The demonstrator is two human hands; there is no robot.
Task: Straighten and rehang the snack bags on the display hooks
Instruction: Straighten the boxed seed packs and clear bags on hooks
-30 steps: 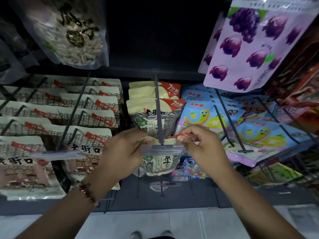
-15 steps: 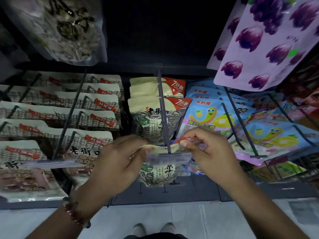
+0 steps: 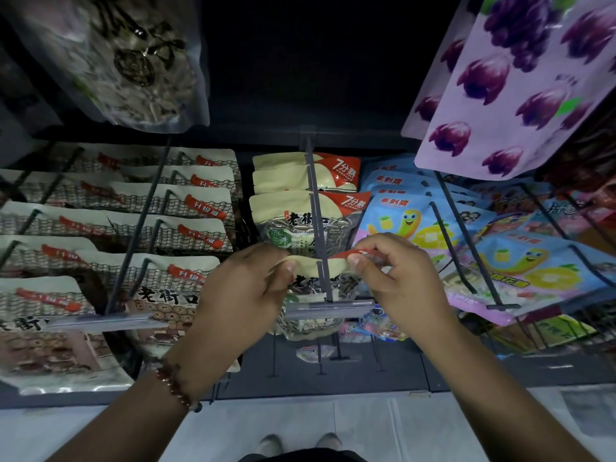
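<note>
A: Nearest first. What are the hands doing?

B: Left hand [image 3: 246,291] pinches the top left corner of the cream-topped sunflower seed bag with the red corner flash [image 3: 308,315]. Right hand [image 3: 396,278] pinches its top right corner, thumb and forefinger curled on the red flash. Both grip it, about equally near.

A: Where's the bag?

B: Between the hands, hanging on the dark metal display hook [image 3: 321,258], just behind the clear plastic price-tag strip [image 3: 328,308] at the hook's front end. The hook passes through the middle of the bag's top edge, as far as I can tell.

A: Key relation?

B: The hook's long axis runs away from the person, toward the back wall. The bag's top edge lies crosswise to it, left to right. My guess: the next move is a slide along the hook, both corners kept level.

A: Further back?

B: Matching cream and red seed bags [image 3: 306,215] hang on the same hook, a gap apart from the held one. Left: net-patterned bags with red labels [image 3: 186,235]. Right: blue bags with a yellow cartoon worm [image 3: 410,225].
</note>
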